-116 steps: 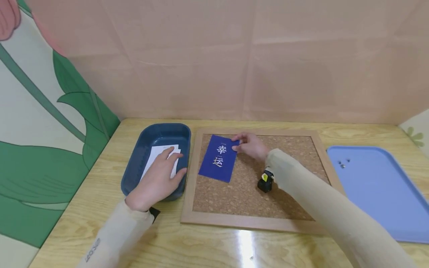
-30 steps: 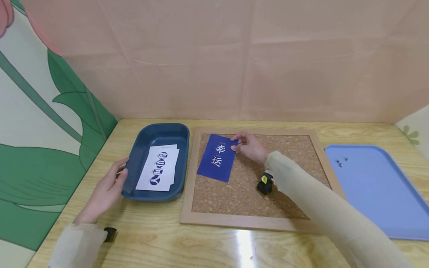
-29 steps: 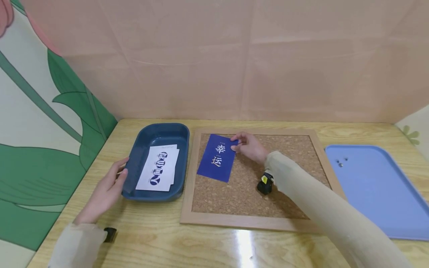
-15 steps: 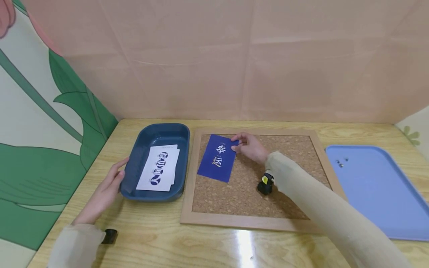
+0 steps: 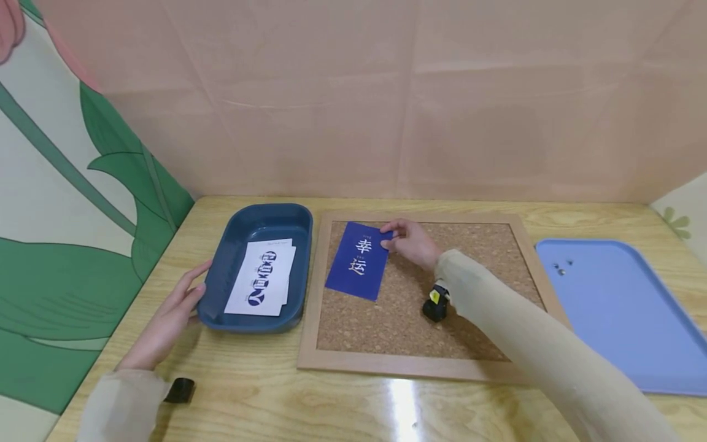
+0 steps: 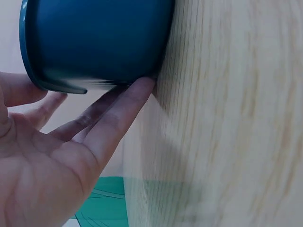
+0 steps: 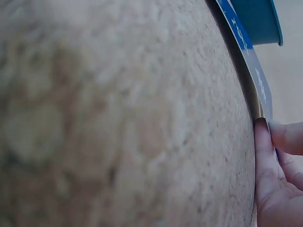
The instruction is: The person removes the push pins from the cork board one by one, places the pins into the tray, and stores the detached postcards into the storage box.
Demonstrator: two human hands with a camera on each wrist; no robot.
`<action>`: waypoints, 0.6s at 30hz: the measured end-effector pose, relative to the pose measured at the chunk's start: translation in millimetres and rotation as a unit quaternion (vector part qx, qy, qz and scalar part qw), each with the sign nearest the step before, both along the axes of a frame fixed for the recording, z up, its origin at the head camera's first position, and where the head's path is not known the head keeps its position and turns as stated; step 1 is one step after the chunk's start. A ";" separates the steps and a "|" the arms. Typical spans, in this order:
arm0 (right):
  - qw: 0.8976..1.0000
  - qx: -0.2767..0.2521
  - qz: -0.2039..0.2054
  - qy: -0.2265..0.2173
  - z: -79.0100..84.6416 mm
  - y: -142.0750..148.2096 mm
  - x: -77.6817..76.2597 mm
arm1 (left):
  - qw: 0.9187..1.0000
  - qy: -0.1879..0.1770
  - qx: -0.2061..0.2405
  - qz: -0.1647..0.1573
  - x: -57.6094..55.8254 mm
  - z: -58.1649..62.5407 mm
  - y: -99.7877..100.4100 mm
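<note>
In the head view, my right hand (image 5: 412,244) pinches the upper right edge of a blue card (image 5: 367,279) with white and gold Chinese characters. That card lies over the left part of a framed cork board (image 5: 397,325). The right wrist view has the thumb and a finger of my right hand (image 7: 279,175) on either side of the card's edge (image 7: 246,52), close to the cork. My left hand (image 5: 168,316) touches the left side of a dark blue plastic bin (image 5: 265,218). In the left wrist view, extended fingers (image 6: 120,111) lie against the bin's outer wall.
White cards (image 5: 259,288) with dark blue print lie overlapping in the bin. Right of the board is a light blue tray (image 5: 624,325) with several small pins (image 5: 561,271) near its far left corner. A pinkish cloth wall (image 5: 353,110) stands behind the wooden table (image 5: 265,393).
Since the oldest frame, my left hand has moved from above the white cards to the bin's left side. Lately it shifts only slightly. The right hand and blue card stay in place.
</note>
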State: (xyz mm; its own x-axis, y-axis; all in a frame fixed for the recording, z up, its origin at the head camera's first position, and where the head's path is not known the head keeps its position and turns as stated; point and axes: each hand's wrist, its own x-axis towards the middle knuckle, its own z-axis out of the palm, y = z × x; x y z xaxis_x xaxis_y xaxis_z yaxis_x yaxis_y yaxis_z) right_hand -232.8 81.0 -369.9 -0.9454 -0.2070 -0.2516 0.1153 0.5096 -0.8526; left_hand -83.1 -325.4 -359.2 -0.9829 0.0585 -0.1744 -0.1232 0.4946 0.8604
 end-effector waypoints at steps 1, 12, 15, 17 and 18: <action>1.000 0.000 0.000 0.001 0.1 -0.3 0.0 | 1.000 0.000 0.003 -0.002 0.3 0.2 -0.7; 1.000 -0.027 -0.011 0.000 4.8 -5.8 1.4 | 1.000 -0.012 0.004 0.001 1.8 2.6 -2.6; 0.999 -0.033 -0.011 -0.001 6.3 -6.9 1.9 | 1.000 -0.016 0.001 0.006 2.4 3.2 -2.7; 0.999 -0.035 -0.009 -0.001 7.0 -7.2 2.0 | 1.000 -0.017 0.000 0.006 2.8 3.3 -2.6; 0.999 -0.037 -0.007 -0.001 7.5 -7.2 2.0 | 1.000 -0.015 0.002 0.005 2.9 3.1 -2.6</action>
State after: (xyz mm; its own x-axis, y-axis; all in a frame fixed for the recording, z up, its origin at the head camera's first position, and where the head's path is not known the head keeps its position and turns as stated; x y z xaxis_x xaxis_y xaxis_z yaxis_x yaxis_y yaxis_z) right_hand -230.8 73.8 -362.3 -0.9479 -0.2116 -0.2383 0.1243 0.4433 -0.8877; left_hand -80.2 -328.0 -356.1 -0.9778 0.0498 -0.2036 -0.1538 0.4891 0.8585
